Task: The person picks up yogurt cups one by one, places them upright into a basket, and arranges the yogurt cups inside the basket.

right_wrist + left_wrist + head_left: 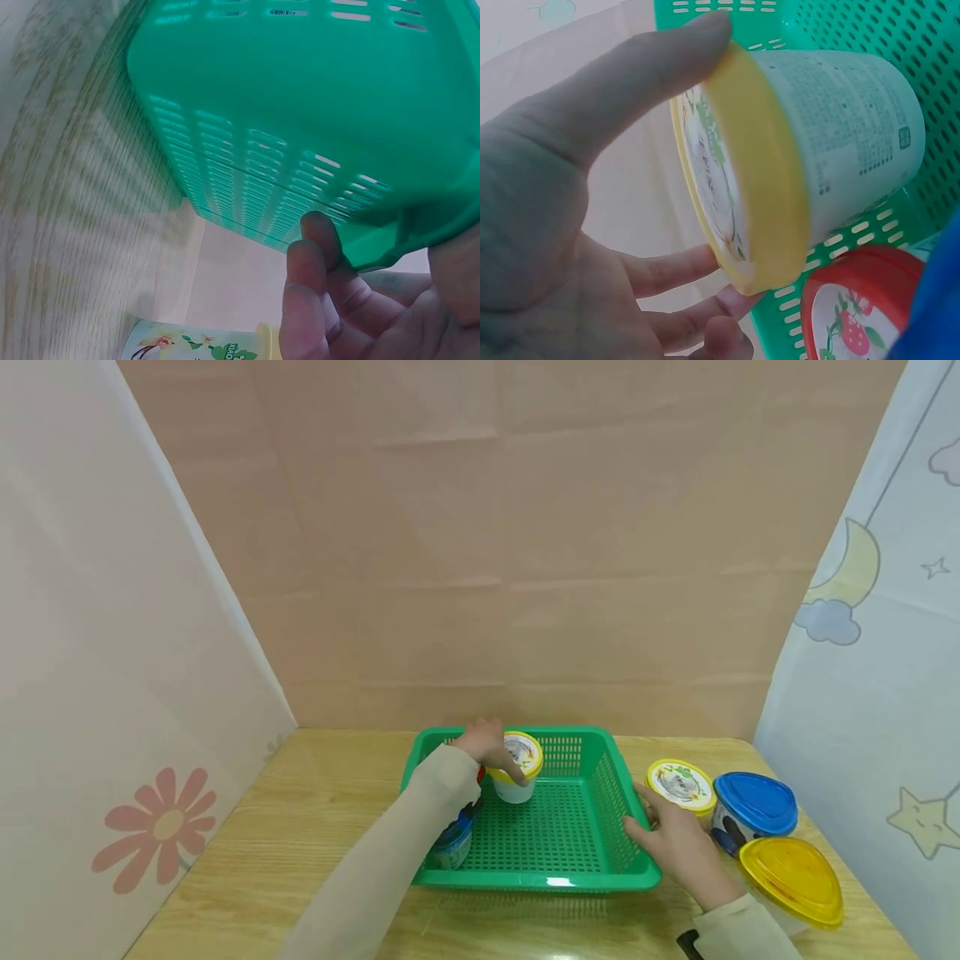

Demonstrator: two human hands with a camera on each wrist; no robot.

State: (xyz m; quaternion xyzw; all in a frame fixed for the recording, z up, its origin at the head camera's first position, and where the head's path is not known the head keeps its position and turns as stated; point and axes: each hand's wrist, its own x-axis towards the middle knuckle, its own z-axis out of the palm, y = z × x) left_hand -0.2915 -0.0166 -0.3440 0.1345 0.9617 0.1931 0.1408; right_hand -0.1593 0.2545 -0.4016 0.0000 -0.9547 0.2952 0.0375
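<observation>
My left hand (pixel 484 745) holds a white tub with a yellow lid (pixel 523 753) at the back left of the green basket (pixel 536 882). In the left wrist view its thumb and fingers (pixel 675 270) span the lid's rim. Beside that tub, a red-lidded tub (pixel 866 300) with a strawberry picture is partly covered. A blue-lidded tub (pixel 452 847) sits in the basket's front left corner, half behind my left sleeve. My right hand (pixel 681 847) grips the basket's right rim, fingers curled beneath it in the right wrist view.
Right of the basket, on the wooden table (pixel 315 827), stand another yellow-lidded tub (pixel 681 783), a blue-lidded tub (pixel 757 803) and a tub with a plain yellow lid (pixel 797 878). A tan cloth wall (pixel 495 568) closes off the back, with patterned cloths at both sides.
</observation>
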